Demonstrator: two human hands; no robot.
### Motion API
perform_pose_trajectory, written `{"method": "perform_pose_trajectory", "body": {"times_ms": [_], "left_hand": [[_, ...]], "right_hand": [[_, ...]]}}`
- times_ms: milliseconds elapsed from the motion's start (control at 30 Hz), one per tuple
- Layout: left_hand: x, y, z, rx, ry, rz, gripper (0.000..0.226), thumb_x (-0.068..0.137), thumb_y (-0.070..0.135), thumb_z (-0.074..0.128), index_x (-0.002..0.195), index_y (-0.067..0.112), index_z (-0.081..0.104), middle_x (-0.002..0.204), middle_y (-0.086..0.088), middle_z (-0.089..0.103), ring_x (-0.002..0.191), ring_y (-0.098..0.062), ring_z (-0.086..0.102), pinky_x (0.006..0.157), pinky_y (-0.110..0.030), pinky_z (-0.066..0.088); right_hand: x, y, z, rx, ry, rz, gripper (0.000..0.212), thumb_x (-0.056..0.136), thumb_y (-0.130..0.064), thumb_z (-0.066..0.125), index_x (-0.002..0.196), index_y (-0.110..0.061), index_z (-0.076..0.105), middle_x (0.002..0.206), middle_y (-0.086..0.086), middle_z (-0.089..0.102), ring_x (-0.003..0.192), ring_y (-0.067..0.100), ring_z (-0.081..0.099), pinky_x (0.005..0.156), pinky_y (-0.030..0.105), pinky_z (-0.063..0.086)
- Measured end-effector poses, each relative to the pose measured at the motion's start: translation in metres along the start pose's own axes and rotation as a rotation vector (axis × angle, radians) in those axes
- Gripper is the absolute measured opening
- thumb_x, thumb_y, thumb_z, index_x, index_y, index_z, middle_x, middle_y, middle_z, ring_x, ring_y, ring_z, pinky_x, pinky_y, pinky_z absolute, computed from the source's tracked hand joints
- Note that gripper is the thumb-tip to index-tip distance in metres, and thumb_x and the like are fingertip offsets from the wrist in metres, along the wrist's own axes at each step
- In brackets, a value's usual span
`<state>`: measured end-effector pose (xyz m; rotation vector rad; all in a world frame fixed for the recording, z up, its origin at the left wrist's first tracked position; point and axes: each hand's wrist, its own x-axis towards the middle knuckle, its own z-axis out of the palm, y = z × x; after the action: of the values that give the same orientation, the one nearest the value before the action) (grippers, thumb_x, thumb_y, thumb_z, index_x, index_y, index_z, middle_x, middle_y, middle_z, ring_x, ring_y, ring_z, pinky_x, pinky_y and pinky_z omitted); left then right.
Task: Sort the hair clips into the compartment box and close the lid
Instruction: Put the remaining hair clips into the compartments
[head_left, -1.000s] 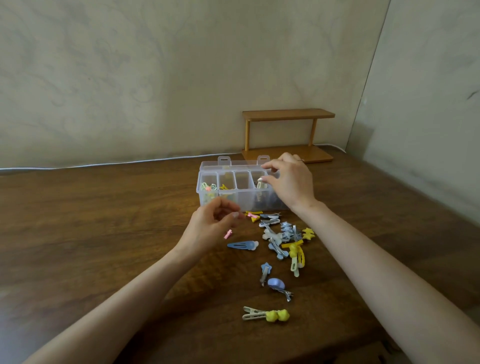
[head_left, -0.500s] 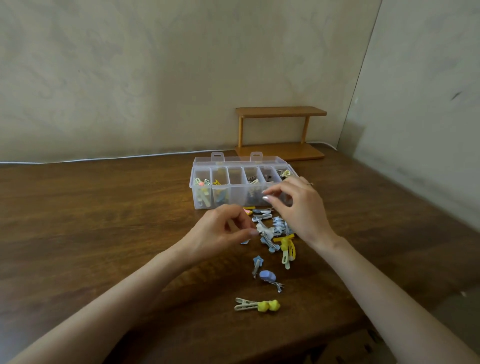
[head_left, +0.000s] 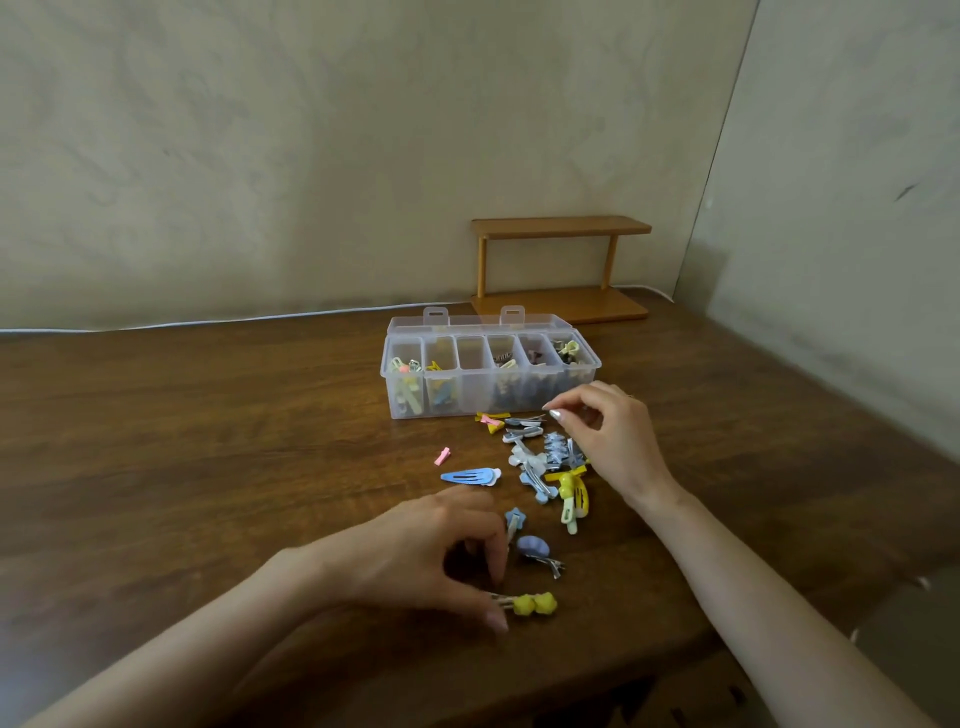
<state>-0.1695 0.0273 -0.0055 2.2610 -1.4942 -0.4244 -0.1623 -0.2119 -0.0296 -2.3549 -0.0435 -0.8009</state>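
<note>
The left hand (head_left: 431, 551) has come back toward the person from the pile, and the right hand (head_left: 605, 431) has dropped away from the box (head_left: 488, 384) to just in front of its right end.

Nearest the person, the left hand is curled over the yellow clip (head_left: 527, 604), thumb and fingertips closing on its metal end; the clip lies on the surface (head_left: 208, 467). Just beyond it, one purple clip (head_left: 537, 553) and one star clip (head_left: 514, 521) lie loose. Farther on, one long blue clip (head_left: 470, 476) lies left of the pile (head_left: 550, 462), and one small pink clip (head_left: 442, 455) sits alone beyond that. The pile holds about a dozen tangled clips, too overlapped to count exactly, with a yellow one at its near edge.

The right hand hovers over the far right of the pile, thumb and forefinger pinched together, the other fingers loosely bent; whether anything sits in the pinch I cannot tell.

Behind the pile stands the one clear box, six compartments in a row, lid open and tipped back. Five compartments hold clips; the third from the left looks bare. One wooden shelf (head_left: 561, 270) stands behind the box by the wall.
</note>
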Motion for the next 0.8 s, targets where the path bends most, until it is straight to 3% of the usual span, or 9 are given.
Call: {"method": "perform_pose_trajectory", "body": {"times_ms": [167, 267, 433, 567, 667, 800], "left_hand": [[-0.001, 0.001, 0.001, 0.072, 0.014, 0.011, 0.017, 0.081, 0.042, 0.064, 0.093, 0.031, 0.057, 0.107, 0.018, 0.046, 0.106, 0.001, 0.042, 0.089, -0.023, 0.043], [0.002, -0.004, -0.003, 0.053, 0.107, -0.004, 0.014, 0.082, 0.038, 0.065, 0.089, 0.028, 0.057, 0.099, 0.017, 0.050, 0.095, 0.001, 0.048, 0.079, -0.018, 0.045], [0.008, -0.016, -0.023, -0.105, 0.424, -0.134, 0.012, 0.080, 0.025, 0.069, 0.079, 0.023, 0.057, 0.077, 0.010, 0.057, 0.071, 0.002, 0.054, 0.061, -0.011, 0.043], [0.017, -0.030, -0.051, -0.225, 0.814, -0.210, 0.012, 0.077, 0.014, 0.072, 0.075, 0.015, 0.060, 0.064, 0.005, 0.061, 0.053, 0.001, 0.056, 0.054, -0.010, 0.043], [0.027, -0.047, -0.078, -0.240, 1.076, -0.277, 0.007, 0.080, 0.009, 0.069, 0.081, 0.009, 0.062, 0.069, -0.002, 0.067, 0.058, -0.005, 0.064, 0.058, -0.013, 0.051], [0.045, -0.077, -0.099, -0.093, 1.103, -0.427, 0.010, 0.082, 0.007, 0.065, 0.091, 0.008, 0.067, 0.084, -0.007, 0.069, 0.079, -0.017, 0.065, 0.070, -0.020, 0.048]], "right_hand": [[-0.002, 0.000, 0.001, 0.017, -0.013, 0.013, 0.010, 0.086, -0.011, 0.065, 0.089, -0.019, 0.071, 0.085, -0.010, 0.062, 0.083, 0.005, 0.056, 0.069, 0.017, 0.046], [-0.002, -0.001, 0.002, 0.032, -0.019, 0.023, 0.010, 0.086, -0.011, 0.065, 0.089, -0.019, 0.071, 0.086, -0.008, 0.064, 0.082, 0.005, 0.057, 0.069, 0.016, 0.045], [-0.002, -0.001, 0.001, 0.038, -0.027, 0.034, 0.010, 0.087, -0.012, 0.064, 0.089, -0.020, 0.070, 0.086, -0.009, 0.063, 0.080, 0.002, 0.056, 0.067, 0.013, 0.042], [-0.001, -0.002, 0.002, 0.029, -0.034, 0.031, 0.009, 0.087, -0.014, 0.063, 0.090, -0.019, 0.070, 0.086, -0.009, 0.063, 0.080, 0.000, 0.055, 0.067, 0.013, 0.040], [-0.002, -0.002, 0.002, 0.031, -0.041, 0.036, 0.010, 0.087, -0.013, 0.064, 0.092, -0.019, 0.070, 0.088, -0.009, 0.063, 0.080, 0.001, 0.056, 0.066, 0.013, 0.041], [-0.002, -0.003, 0.002, 0.040, -0.039, 0.030, 0.010, 0.086, -0.012, 0.065, 0.091, -0.018, 0.071, 0.089, -0.009, 0.064, 0.080, 0.001, 0.057, 0.067, 0.012, 0.043]]}}
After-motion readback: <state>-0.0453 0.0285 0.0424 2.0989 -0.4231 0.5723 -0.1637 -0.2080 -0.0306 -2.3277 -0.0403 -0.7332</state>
